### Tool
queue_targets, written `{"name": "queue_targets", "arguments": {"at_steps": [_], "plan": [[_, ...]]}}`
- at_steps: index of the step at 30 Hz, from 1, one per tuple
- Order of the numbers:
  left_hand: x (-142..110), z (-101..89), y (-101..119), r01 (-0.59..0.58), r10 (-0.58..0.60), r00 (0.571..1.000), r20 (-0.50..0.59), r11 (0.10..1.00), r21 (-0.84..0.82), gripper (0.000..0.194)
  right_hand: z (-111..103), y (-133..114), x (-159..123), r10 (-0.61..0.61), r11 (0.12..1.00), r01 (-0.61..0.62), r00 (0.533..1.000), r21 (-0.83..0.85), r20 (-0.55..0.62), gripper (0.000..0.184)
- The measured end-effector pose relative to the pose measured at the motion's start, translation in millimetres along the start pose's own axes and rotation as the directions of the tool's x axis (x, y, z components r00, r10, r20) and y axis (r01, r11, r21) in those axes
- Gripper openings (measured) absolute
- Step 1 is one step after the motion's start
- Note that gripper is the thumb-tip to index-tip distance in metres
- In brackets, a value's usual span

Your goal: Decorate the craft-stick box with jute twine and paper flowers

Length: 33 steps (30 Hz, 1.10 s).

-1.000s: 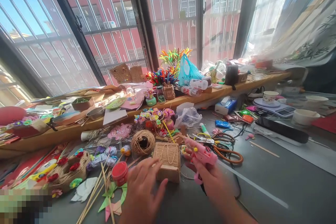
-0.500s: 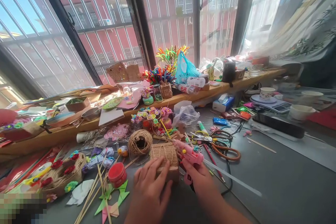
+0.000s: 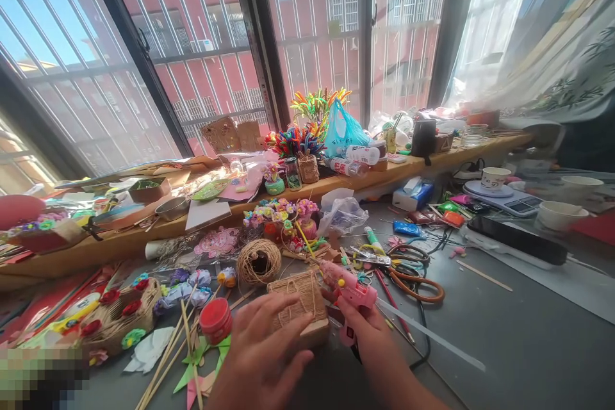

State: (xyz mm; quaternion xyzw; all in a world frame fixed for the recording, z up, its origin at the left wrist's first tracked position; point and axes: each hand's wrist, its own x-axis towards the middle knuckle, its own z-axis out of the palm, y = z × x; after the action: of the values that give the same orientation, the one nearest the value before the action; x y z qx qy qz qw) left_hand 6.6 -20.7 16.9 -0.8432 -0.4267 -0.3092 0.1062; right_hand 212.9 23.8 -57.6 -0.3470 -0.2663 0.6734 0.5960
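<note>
My left hand [image 3: 259, 352] rests on a small box wrapped in jute twine [image 3: 298, 301] at the near middle of the grey table, fingers curled over its near side and tipping it. My right hand [image 3: 368, 333] grips a pink hot glue gun [image 3: 346, 288], its nozzle pointing left at the box's right upper edge. A ball of jute twine [image 3: 259, 261] lies just behind the box. A red round lid [image 3: 216, 319] sits to the left of my left hand.
Scissors with orange handles [image 3: 408, 275] lie right of the glue gun, with its black cord trailing near. Paper flowers, wooden sticks [image 3: 168, 352] and a woven basket [image 3: 120, 314] crowd the left. A wooden sill [image 3: 336, 182] holds jars and bottles. Bowls and a scale [image 3: 504, 198] stand at the right.
My right hand has brought the glue gun left, up to the box. My left hand has closed over the box and tilted it.
</note>
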Motion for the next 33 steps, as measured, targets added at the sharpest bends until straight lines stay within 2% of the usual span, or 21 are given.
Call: {"name": "queue_targets", "arguments": {"at_steps": [3, 5, 7, 9, 11, 12, 13, 15, 18, 21, 25, 28, 29, 30, 31, 32, 33], "plan": [[1.7, -22.5, -9.1, 0.114, -0.152, 0.971, -0.185, 0.973, -0.201, 0.015, -2.8, 0.6, -0.7, 0.005, 0.999, -0.008, 0.999, -0.043, -0.053, 0.066], [1.9, -30.7, -19.0, 0.218, -0.311, 0.916, -0.253, 0.916, -0.337, 0.009, -4.9, 0.1, -0.1, 0.001, 0.997, -0.007, 0.997, -0.079, -0.078, 0.066], [0.3, -32.0, -30.7, 0.355, -0.507, 0.82, -0.264, 0.813, -0.461, 0.019, -6.5, -1.3, 1.1, -0.009, 0.996, 0.002, 0.997, -0.092, -0.078, 0.065], [-3.2, -28.9, -42.3, 0.484, -0.69, 0.683, -0.239, 0.673, -0.559, 0.032, -7.6, -3.3, 2.3, -0.021, 0.996, 0.013, 0.996, -0.091, -0.084, 0.065], [-7.6, -24.5, -52.4, 0.564, -0.812, 0.552, -0.191, 0.532, -0.632, 0.042, -8.5, -5.3, 3.3, -0.031, 0.996, 0.021, 0.993, -0.091, -0.113, 0.066], [-9.4, -22.5, -56.6, 0.583, -0.844, 0.512, -0.16, 0.478, -0.656, 0.045, -9.0, -6.1, 3.8, -0.03, 0.995, 0.018, 0.991, -0.096, -0.129, 0.066], [-10.8, -20.9, -60.1, 0.592, -0.859, 0.495, -0.132, 0.444, -0.673, 0.046, -9.5, -6.6, 4.3, -0.026, 0.995, 0.012, 0.989, -0.101, -0.147, 0.066], [-11.3, -18.6, -64.6, 0.594, -0.861, 0.498, -0.101, 0.424, -0.684, 0.045, -11.1, -6.6, 5.5, -0.015, 0.995, -0.003, 0.985, -0.103, -0.172, 0.063], [-7.6, -16.1, -67.3, 0.564, -0.847, 0.516, -0.132, 0.451, -0.692, 0.042, -13.8, -4.7, 7.5, -0.01, 0.996, -0.006, 0.985, -0.09, -0.17, 0.058], [-3.9, -12.4, -70.4, 0.542, -0.83, 0.537, -0.152, 0.478, -0.692, 0.049, -15.2, -2.9, 8.7, -0.012, 0.996, -0.003, 0.987, -0.093, -0.162, 0.053], [-5.9, -2.0, -83.0, 0.606, -0.808, 0.586, -0.063, 0.489, -0.628, 0.058, -15.0, -2.9, 8.9, -0.013, 0.996, -0.003, 0.985, -0.09, -0.172, 0.048], [-5.6, 8.4, -90.9, 0.648, -0.805, 0.593, -0.021, 0.492, -0.582, 0.043, -15.1, -4.0, 8.7, -0.005, 0.996, -0.009, 0.987, -0.085, -0.158, 0.045], [-3.8, 11.2, -90.3, 0.647, -0.795, 0.607, -0.008, 0.5, -0.576, 0.043, -15.1, -4.7, 8.5, -0.002, 0.996, -0.012, 0.988, -0.087, -0.156, 0.045], [-1.2, 13.4, -87.5, 0.644, -0.772, 0.635, 0.018, 0.517, -0.565, 0.055, -14.8, -5.5, 8.1, 0.002, 0.996, -0.017, 0.988, -0.091, -0.157, 0.044], [2.2, 15.1, -82.5, 0.636, -0.735, 0.676, 0.05, 0.548, -0.544, 0.069, -14.2, -6.6, 7.5, 0.014, 0.995, -0.029, 0.987, -0.094, -0.16, 0.044], [6.3, 16.4, -75.5, 0.627, -0.684, 0.724, 0.092, 0.596, -0.502, 0.074, -13.1, -7.8, 6.6, 0.029, 0.994, -0.045, 0.986, -0.095, -0.165, 0.044], [10.9, 17.6, -67.1, 0.616, -0.627, 0.767, 0.14, 0.656, -0.437, 0.07, -11.7, -9.0, 5.6, 0.043, 0.994, -0.059, 0.985, -0.092, -0.166, 0.045]]}}
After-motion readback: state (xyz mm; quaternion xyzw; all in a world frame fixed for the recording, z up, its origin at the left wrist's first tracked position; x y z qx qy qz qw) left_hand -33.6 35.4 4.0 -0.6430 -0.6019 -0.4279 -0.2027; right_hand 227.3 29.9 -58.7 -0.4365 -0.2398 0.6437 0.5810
